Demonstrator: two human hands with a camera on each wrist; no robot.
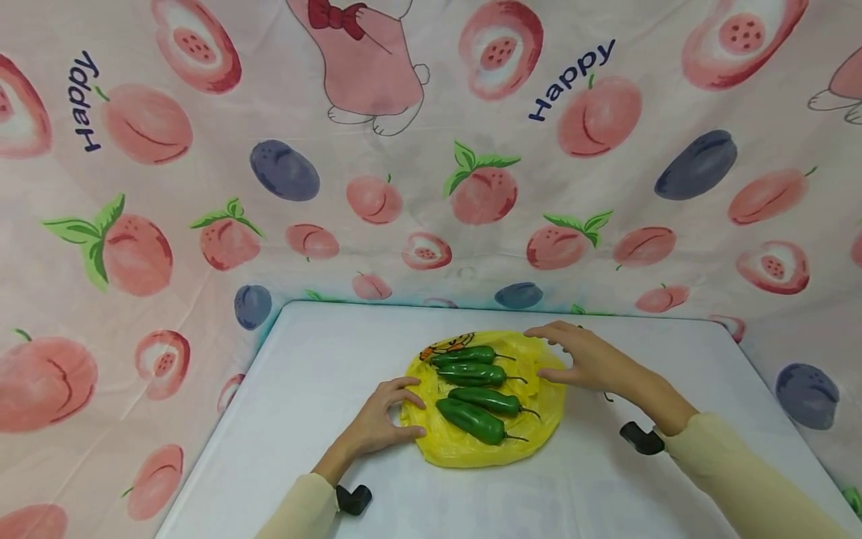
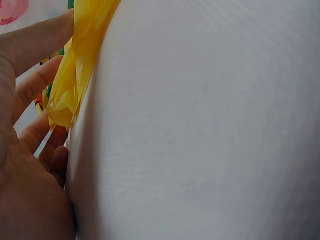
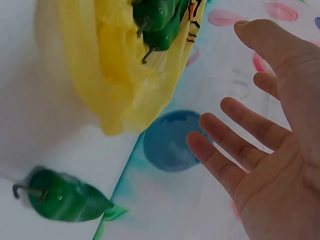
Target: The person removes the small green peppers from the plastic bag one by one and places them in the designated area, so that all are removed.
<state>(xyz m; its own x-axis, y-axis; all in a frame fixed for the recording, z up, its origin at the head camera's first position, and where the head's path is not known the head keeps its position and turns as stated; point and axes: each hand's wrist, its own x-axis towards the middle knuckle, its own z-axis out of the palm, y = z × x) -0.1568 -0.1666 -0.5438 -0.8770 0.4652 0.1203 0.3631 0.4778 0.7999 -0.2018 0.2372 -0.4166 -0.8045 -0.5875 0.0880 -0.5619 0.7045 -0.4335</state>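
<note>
A yellow plastic bag is spread flat on the white table, and several green chili peppers lie side by side on it, stems to the right. At the bag's left edge is my left hand, its thumb and fingers spread apart and touching the crumpled plastic. My right hand hovers by the bag's upper right side with fingers extended and nothing in them. Another green pepper lies on the table to the right of the bag; in the head view my right hand hides most of it.
The white tabletop runs to a back edge against a pink cloth printed with peaches and plums. Black camera mounts are strapped at both wrists.
</note>
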